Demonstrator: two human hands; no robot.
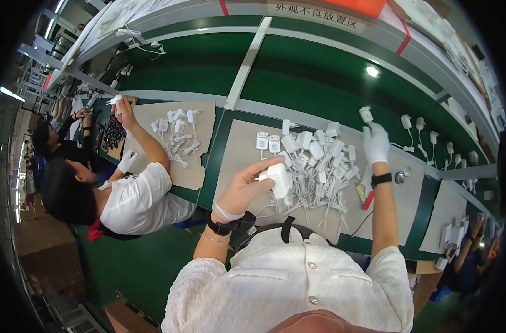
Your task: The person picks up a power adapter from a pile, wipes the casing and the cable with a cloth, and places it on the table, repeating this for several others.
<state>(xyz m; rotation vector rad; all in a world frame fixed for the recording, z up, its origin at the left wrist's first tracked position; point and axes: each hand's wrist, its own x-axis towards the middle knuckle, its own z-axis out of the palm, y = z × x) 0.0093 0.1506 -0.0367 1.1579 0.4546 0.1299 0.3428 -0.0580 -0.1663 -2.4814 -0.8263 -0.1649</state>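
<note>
My left hand [240, 187] is closed around a white power adapter [279, 180], held up in front of my chest. A pale cuff and a dark watch circle that wrist. Stretched forward over the green belt is my right hand [376, 145], in a white glove. At its fingertips is another white power adapter [366, 114]; its grip is partly hidden by the glove. Between my arms lies a heap of white power adapters [314, 147] with tangled cords [314, 194]. Two adapters [268, 143] stand side by side at the heap's left edge.
Several corded adapters [419, 123] line the green belt [319, 72] at right. A small metal-topped object [402, 175] and a red-ended item [368, 201] lie near my right forearm. At left a co-worker [128, 188] holds an adapter. A shelf frame [250, 61] rises ahead.
</note>
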